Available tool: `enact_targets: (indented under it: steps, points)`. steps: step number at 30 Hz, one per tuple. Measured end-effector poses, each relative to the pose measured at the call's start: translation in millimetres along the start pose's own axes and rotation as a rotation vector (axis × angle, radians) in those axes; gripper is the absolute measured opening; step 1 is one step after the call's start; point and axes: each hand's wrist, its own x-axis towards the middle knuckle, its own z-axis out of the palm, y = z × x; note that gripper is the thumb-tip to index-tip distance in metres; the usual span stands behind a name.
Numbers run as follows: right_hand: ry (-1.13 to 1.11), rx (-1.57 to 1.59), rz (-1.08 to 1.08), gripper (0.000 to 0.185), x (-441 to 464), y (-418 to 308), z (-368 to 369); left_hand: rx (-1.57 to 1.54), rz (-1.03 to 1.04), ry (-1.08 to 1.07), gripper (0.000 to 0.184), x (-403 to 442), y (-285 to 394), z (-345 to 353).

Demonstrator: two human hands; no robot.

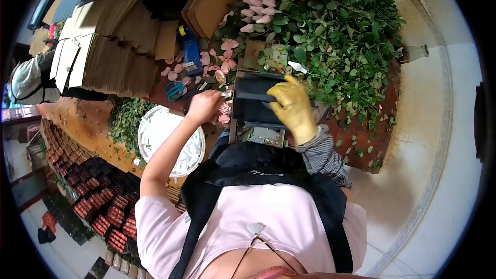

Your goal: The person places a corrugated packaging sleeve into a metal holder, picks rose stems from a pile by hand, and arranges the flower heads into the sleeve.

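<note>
My left hand (205, 106), bare, is closed with fingertips together beside the left edge of a dark box-like stand (253, 98); a small pale thing shows at the fingertips, too small to name. My right hand (293, 106), in a yellow glove, is at the stand's right side with its fingers curled over the dark surface. Whether it grips anything is hidden. Pink petals (225, 64) lie beyond my left hand, near teal-handled scissors (175, 91) and a blue tape dispenser (191, 54). A white-wrapped bud (297, 67) lies just beyond my right hand.
Leafy rose stems (341, 36) are heaped at the right, with pink wrapped buds (266, 5) at the back. Stacked cardboard (111, 46) stands at the left. A white round basket (170, 139) is by my left forearm. Many dark bundles (103, 191) stand at lower left.
</note>
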Motion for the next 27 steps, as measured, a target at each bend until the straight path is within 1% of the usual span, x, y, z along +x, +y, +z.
enact_targets:
  steps: [1,2,3,4,5,7,8,9,10,11,12,13,14,15,16,17,18,19,20,21,22,23,25,26,27]
  points:
    - [-0.011,-0.016,0.017,0.024,2,-6,8,-0.065,0.176,0.045,0.016,18,-1,12]
    - [-0.011,-0.046,-0.012,0.023,2,-8,16,-0.28,0.244,0.015,0.019,34,-1,28]
    - [-0.103,-0.049,0.027,0.03,3,-13,17,-0.497,0.314,-0.018,0.024,48,-3,52]
    - [-0.125,-0.044,0.042,0.029,5,-12,19,-0.582,0.319,-0.095,0.03,60,-1,72]
    - [-0.147,-0.038,0.061,0.028,4,-10,20,-0.559,0.308,-0.172,0.037,66,2,92]
    - [-0.344,0.035,0.112,0.033,12,0,3,-0.437,0.3,-0.293,0.05,74,5,126]
    - [-0.395,0.09,0.141,0.046,11,0,-19,-0.33,0.308,-0.319,0.056,73,4,141]
    - [-0.505,0.075,0.096,0.06,16,-1,-43,-0.223,0.322,-0.344,0.063,73,3,152]
    - [-0.536,0.138,0.054,0.064,23,-6,-64,-0.101,0.342,-0.36,0.069,71,2,161]
    - [-0.577,0.276,0.018,0.061,38,-18,-88,0.057,0.378,-0.328,0.076,66,0,172]
    - [-0.634,0.487,-0.09,0.057,48,-25,-98,0.215,0.405,-0.285,0.083,59,-2,181]
    - [-0.686,0.697,-0.202,0.054,54,-28,-101,0.358,0.448,-0.168,0.089,54,-5,192]
    - [-0.845,0.886,-0.239,0.051,55,-31,-94,0.169,0.124,-0.816,0.104,75,27,130]
    - [-1.003,1.078,-0.279,0.049,54,-33,-84,0.173,0.131,-0.726,0.105,75,36,111]
    - [-1.073,1.104,-0.266,0.048,51,-34,-73,0.234,0.251,-0.514,0.1,71,33,114]
    - [-0.994,1.036,-0.251,0.047,45,-28,-51,0.295,0.368,-0.298,0.095,69,28,122]
    - [-0.771,0.878,-0.195,0.049,37,-17,-25,0.182,0.389,-0.349,0.095,72,19,142]
    - [-0.477,0.466,-0.277,0.051,40,4,4,0.256,0.315,-0.505,0.094,75,30,123]
    - [-0.382,-0.004,-0.199,0.058,51,11,2,0.34,0.248,-0.661,0.094,79,43,101]
    - [-0.243,-0.291,-0.208,0.063,52,34,15,0.389,0.291,-0.502,0.098,74,39,112]
    - [-0.157,-0.349,-0.161,0.064,50,65,29,0.363,0.263,-0.545,0.101,75,38,111]
    - [-0.655,-0.353,0.317,0.053,64,67,20,0.334,0.239,-0.591,0.103,75,40,111]
    - [-0.643,-0.241,0.296,0.043,55,93,40,0.36,0.232,-0.629,0.106,78,45,108]
    - [-0.631,-0.234,0.295,0.043,54,102,43,0.353,0.203,-0.626,0.106,81,44,109]
    - [-0.653,-0.219,0.318,0.041,53,95,37,0.345,0.18,-0.637,0.106,77,45,109]
